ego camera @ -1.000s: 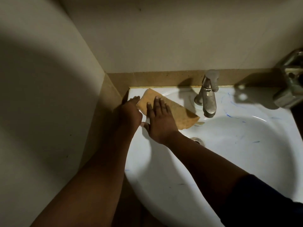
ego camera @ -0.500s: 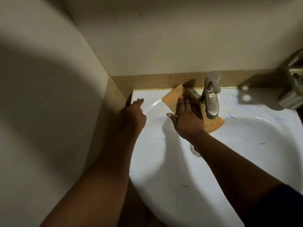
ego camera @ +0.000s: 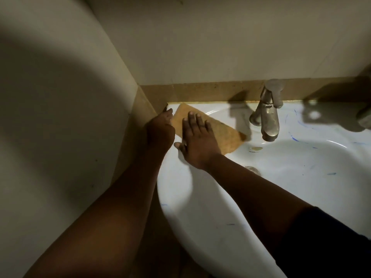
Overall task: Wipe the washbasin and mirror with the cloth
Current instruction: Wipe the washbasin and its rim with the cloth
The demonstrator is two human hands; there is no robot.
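Right hand (ego camera: 197,140), fingers spread, presses the cloth (ego camera: 226,135) flat at the basin's (ego camera: 200,207) back-left corner; left hand (ego camera: 160,131), loosely curled, rests on its left edge.

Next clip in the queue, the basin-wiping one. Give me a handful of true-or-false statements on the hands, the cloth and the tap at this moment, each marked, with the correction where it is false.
1. The right hand lies flat, fingers spread, on the cloth. True.
2. The cloth is draped over the tap. False: it lies on the rim of the washbasin, left of the tap and apart from it.
3. The left hand rests at the basin's back left corner, beside the cloth. True.
4. Water runs from the tap. False: no stream shows under the spout.
5. Blue streaks mark the white basin. True.
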